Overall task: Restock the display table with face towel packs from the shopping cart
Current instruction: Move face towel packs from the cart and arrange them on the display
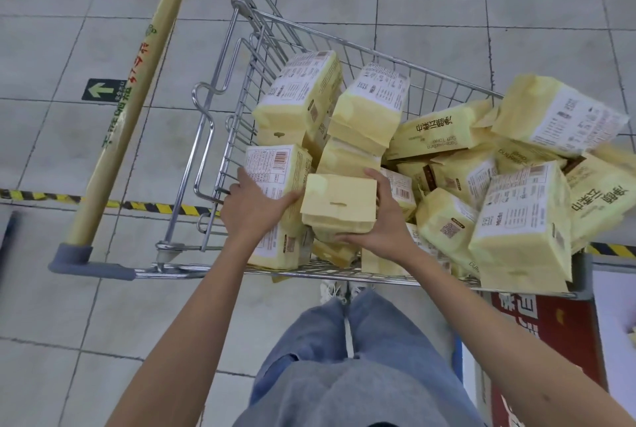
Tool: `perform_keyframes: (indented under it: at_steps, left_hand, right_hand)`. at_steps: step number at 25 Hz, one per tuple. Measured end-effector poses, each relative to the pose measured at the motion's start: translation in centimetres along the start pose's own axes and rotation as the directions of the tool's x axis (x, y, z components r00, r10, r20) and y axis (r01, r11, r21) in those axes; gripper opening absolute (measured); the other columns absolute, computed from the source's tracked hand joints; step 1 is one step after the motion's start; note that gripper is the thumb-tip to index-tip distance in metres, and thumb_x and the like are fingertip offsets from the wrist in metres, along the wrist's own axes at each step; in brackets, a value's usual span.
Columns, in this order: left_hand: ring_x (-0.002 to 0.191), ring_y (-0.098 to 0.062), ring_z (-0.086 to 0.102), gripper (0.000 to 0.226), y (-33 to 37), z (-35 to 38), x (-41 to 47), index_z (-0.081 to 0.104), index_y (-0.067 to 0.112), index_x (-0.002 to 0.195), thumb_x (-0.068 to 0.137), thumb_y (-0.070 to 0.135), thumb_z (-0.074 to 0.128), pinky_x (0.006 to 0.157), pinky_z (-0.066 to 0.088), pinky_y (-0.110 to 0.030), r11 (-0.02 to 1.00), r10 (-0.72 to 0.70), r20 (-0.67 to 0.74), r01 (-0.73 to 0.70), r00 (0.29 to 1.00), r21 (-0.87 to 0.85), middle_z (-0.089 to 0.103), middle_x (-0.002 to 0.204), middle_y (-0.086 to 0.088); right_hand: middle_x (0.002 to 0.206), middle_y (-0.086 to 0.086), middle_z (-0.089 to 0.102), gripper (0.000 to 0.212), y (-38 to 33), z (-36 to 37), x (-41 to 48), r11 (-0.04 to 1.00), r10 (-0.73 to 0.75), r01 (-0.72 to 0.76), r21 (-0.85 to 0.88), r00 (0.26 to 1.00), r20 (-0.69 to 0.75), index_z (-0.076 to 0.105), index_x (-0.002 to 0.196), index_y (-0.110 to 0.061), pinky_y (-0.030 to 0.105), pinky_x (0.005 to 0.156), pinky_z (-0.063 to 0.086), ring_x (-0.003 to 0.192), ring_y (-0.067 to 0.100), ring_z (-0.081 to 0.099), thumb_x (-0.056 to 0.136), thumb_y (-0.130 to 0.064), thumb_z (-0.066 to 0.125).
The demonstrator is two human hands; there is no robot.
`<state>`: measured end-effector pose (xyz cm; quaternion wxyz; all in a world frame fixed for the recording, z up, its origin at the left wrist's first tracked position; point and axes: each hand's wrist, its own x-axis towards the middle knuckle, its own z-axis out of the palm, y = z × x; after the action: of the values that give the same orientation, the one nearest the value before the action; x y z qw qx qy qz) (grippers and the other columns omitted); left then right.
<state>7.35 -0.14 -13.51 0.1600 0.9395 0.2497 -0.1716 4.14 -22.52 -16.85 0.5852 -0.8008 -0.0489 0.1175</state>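
A wire shopping cart (220, 137) stands in front of me, piled with several pale yellow face towel packs (433, 132). One pack (339, 203) stands end-up near the cart's near side. My right hand (387, 220) grips its right side and bottom edge. My left hand (256, 208) lies against its left side, over another pack (275, 165) with a barcode label. Both hands press this pack between them. The display table is outside the view.
The cart's wooden handle (127, 113) with grey end caps runs along the left. Yellow-black tape (148, 207) crosses the tiled floor. A red and white sign (550, 327) stands at the lower right. My legs in blue jeans (344, 375) are below the cart.
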Motion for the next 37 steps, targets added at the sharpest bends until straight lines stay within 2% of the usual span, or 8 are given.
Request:
perform_keyframes:
  at_steps: [5, 9, 12, 20, 24, 31, 34, 37]
  left_hand:
    - [0.117, -0.035, 0.053, 0.111, 0.1, -0.5, -0.7, 0.026, 0.009, 0.141, 0.061, 0.073, 0.068, 0.089, 0.046, -0.046, 0.985, -0.020, -0.041, 0.012, 0.999, -0.171, 0.052, 0.132, -0.014]
    - [0.115, -0.029, 0.056, 0.101, 0.4, -1.9, -2.8, 0.034, 0.016, 0.135, 0.057, 0.066, 0.075, 0.089, 0.045, -0.045, 0.908, -0.005, -0.139, -0.054, 0.990, -0.415, 0.057, 0.128, -0.004]
    - [0.111, -0.024, 0.058, 0.106, 0.9, -3.6, -4.7, 0.037, 0.022, 0.134, 0.046, 0.071, 0.071, 0.089, 0.047, -0.040, 0.800, -0.008, -0.158, -0.088, 0.987, -0.593, 0.058, 0.121, 0.004]
    - [0.092, -0.022, 0.070, 0.067, 3.3, -4.3, -8.4, 0.056, 0.012, 0.123, 0.064, 0.038, 0.072, 0.066, 0.057, -0.031, 0.375, 0.243, 0.143, 0.043, 0.959, -0.926, 0.070, 0.113, -0.009]
    - [0.087, -0.024, 0.072, 0.051, 4.2, -2.8, -9.0, 0.063, 0.013, 0.116, 0.071, 0.037, 0.067, 0.063, 0.059, -0.032, 0.262, 0.384, 0.320, 0.231, 0.866, -0.937, 0.073, 0.103, -0.011]
    - [0.075, -0.027, 0.072, 0.045, 4.2, -1.8, -9.3, 0.065, 0.015, 0.109, 0.070, 0.037, 0.063, 0.055, 0.057, -0.035, 0.270, 0.534, 0.492, 0.413, 0.688, -0.870, 0.075, 0.093, -0.011]
    - [0.084, -0.029, 0.070, 0.056, 3.3, -2.1, -9.9, 0.057, 0.014, 0.123, 0.072, 0.036, 0.063, 0.064, 0.058, -0.040, 0.368, 0.581, 0.545, 0.402, 0.605, -0.838, 0.072, 0.105, -0.013]
    - [0.074, -0.026, 0.072, 0.044, 2.9, -1.5, -11.3, 0.063, 0.016, 0.110, 0.072, 0.038, 0.060, 0.057, 0.058, -0.036, 0.459, 0.655, 0.605, 0.398, 0.453, -0.794, 0.075, 0.092, -0.009]
  right_hand:
    - [0.112, -0.017, 0.050, 0.090, -0.7, -1.0, -0.6, 0.995, 0.036, -0.024, 0.100, 0.992, -0.123, 0.039, 0.122, -0.020, 0.004, 0.082, 0.041, 0.105, -0.015, 0.049, 0.050, -0.017, 0.093]
    - [0.117, -0.004, 0.059, 0.086, -2.8, -3.3, -1.4, 0.922, 0.181, -0.081, 0.379, 0.955, -0.235, 0.044, 0.113, -0.037, 0.029, 0.086, 0.055, 0.110, 0.008, 0.059, 0.042, -0.036, 0.094]
    - [0.107, -0.005, 0.068, 0.075, -3.7, -5.4, -1.5, 0.824, 0.217, 0.009, 0.567, 0.919, -0.330, 0.052, 0.112, -0.031, 0.031, 0.076, 0.057, 0.102, 0.016, 0.066, 0.046, -0.028, 0.089]
    - [0.112, 0.013, 0.068, 0.067, -4.5, -10.4, -4.0, 0.432, 0.487, 0.081, 0.898, 0.817, -0.308, 0.053, 0.128, -0.004, 0.038, 0.068, 0.058, 0.092, 0.026, 0.070, 0.066, -0.021, 0.071]
    - [0.120, 0.017, 0.064, 0.071, -4.7, -11.7, -8.4, 0.434, 0.530, 0.163, 0.886, 0.750, -0.397, 0.050, 0.133, -0.003, 0.037, 0.071, 0.057, 0.095, 0.026, 0.068, 0.068, -0.025, 0.068]
    - [0.110, 0.008, 0.072, 0.050, -6.1, -7.8, -16.2, 0.458, 0.514, 0.383, 0.802, 0.623, -0.590, 0.056, 0.125, -0.011, 0.036, 0.070, 0.058, 0.098, 0.024, 0.069, 0.076, -0.024, 0.061]
    - [0.109, 0.007, 0.072, 0.037, -6.4, -4.1, -20.8, 0.473, 0.540, 0.502, 0.724, 0.483, -0.689, 0.059, 0.120, -0.012, 0.034, 0.069, 0.058, 0.098, 0.024, 0.069, 0.084, -0.020, 0.056]
    - [0.114, 0.010, 0.069, 0.049, -6.2, -0.5, -25.7, 0.486, 0.615, 0.565, 0.667, 0.320, -0.720, 0.052, 0.131, -0.007, 0.036, 0.072, 0.058, 0.099, 0.025, 0.068, 0.083, -0.019, 0.055]
